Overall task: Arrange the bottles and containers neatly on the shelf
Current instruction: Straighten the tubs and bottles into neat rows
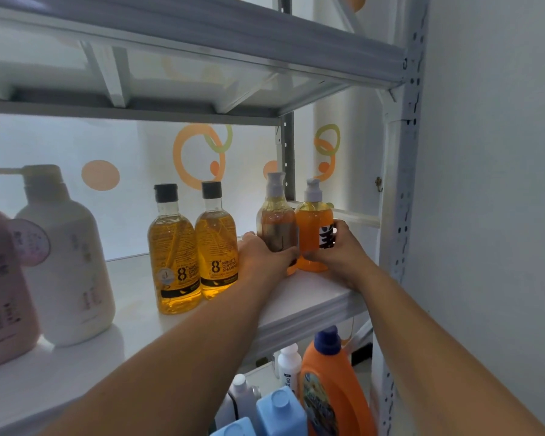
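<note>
So the shelf (312, 297) is a smooth white board on a perforated grey-white metal frame, pretty dim lighting. Near its right end stand two clear plastic pump bottles, touching each other: a taller amber bottle (276, 215) with a brownish label and a rounder orange bottle (312, 228) with a black-and-white label. Left hand (261, 254) is wrapped around the lower part of the amber one, right hand (337, 247) is gripping the orange one from its right side, both arms stretched forward and up. Fingers cover most of both labels, so I can't read them.

Just left of those are two matching ginseng shampoo bottles (195, 247), see-through with golden liquid and black caps, side by side. Further left there's a fat cream pump bottle (73, 262) and a pink bottle (0, 294), blurry and cut off by the edge. On the level below, an orange jug (331, 394) with a blue cap and blue containers (280, 410) are only partly visible.
</note>
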